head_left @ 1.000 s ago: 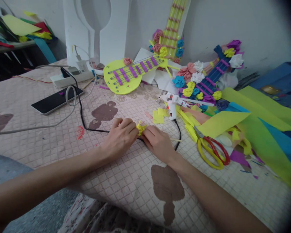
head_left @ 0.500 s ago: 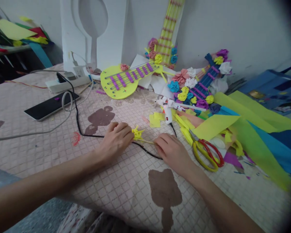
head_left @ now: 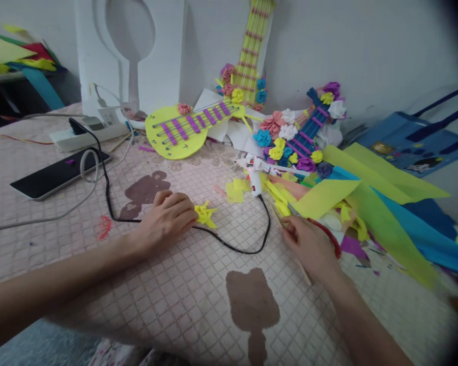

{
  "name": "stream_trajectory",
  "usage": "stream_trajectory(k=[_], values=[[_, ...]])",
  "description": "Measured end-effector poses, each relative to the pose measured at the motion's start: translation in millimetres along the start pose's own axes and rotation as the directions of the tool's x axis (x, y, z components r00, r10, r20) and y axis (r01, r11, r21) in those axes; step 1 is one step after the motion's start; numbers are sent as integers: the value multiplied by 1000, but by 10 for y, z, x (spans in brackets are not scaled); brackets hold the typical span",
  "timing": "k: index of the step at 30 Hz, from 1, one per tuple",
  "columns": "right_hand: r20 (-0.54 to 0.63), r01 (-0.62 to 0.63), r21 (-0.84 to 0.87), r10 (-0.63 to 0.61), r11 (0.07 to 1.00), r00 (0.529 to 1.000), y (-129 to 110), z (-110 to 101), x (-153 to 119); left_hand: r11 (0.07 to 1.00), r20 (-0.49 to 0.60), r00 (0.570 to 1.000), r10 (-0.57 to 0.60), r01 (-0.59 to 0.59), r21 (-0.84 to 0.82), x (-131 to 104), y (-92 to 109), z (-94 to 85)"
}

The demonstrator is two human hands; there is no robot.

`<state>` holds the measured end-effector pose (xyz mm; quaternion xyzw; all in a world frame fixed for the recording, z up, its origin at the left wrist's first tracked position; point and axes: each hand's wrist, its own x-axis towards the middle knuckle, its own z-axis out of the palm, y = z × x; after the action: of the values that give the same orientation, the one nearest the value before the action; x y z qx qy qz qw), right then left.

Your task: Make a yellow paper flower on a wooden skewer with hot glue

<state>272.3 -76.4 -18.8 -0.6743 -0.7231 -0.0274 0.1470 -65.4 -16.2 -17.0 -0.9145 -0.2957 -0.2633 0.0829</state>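
My left hand [head_left: 168,217] is closed on one side of a yellow paper flower [head_left: 205,214], low over the quilted cloth. To the right, my right hand [head_left: 309,244] has its fingers curled round a thin wooden stick [head_left: 301,268], whose lower end sticks out below the palm. That hand is beside the scissors [head_left: 330,237], covering most of them. A white glue gun [head_left: 254,178] lies between and beyond my hands, its black cord [head_left: 248,252] looping across the cloth.
Behind lie a yellow paper guitar [head_left: 183,133] and a blue one with paper flowers [head_left: 309,133]. Coloured paper sheets [head_left: 389,218] spread at the right. A black phone [head_left: 57,175] and a power strip [head_left: 87,134] are at the left.
My right hand has moved right, away from the yellow flower, taking the stick with it towards the scissors. My left hand stays at the flower. The whole view has shifted slightly.
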Motion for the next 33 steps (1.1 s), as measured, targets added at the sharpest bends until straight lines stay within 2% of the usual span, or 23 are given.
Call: stream_trajectory(k=[5, 10, 14, 18, 21, 24, 28, 31, 33], values=[[-42, 17, 171, -10, 985, 999, -77, -38, 264, 999, 14, 999, 50, -50, 13, -3, -109, -15], [-111, 93, 344, -58, 934, 992, -84, 161, 849, 994, 39, 995, 94, -96, 58, -26, -161, 4], [-8, 13, 430, -10, 903, 1000, -186, 391, 1288, 997, 26, 997, 71, -71, 32, -68, -150, 29], [17, -94, 388, 95, 917, 995, -337, 502, 1472, 999, 20, 999, 48, -49, 7, -90, -148, 33], [-17, -114, 466, 138, 877, 990, -446, 431, 1401, 999, 35, 999, 36, -36, -2, -100, -166, 19], [-12, -89, 520, 112, 849, 994, -560, 222, 1163, 999, 41, 998, 39, -39, -4, -102, -182, -8], [171, -107, 577, 8, 810, 985, -702, -108, 747, 999, 11, 999, 37, -37, -14, -92, -188, -36], [179, 5, 566, -129, 824, 975, -786, -259, 507, 999, -9, 999, 53, -53, -10, -91, -190, -30], [235, 51, 549, -213, 834, 948, -833, -298, 410, 997, -37, 997, 71, -71, -9, -94, -190, -21]])
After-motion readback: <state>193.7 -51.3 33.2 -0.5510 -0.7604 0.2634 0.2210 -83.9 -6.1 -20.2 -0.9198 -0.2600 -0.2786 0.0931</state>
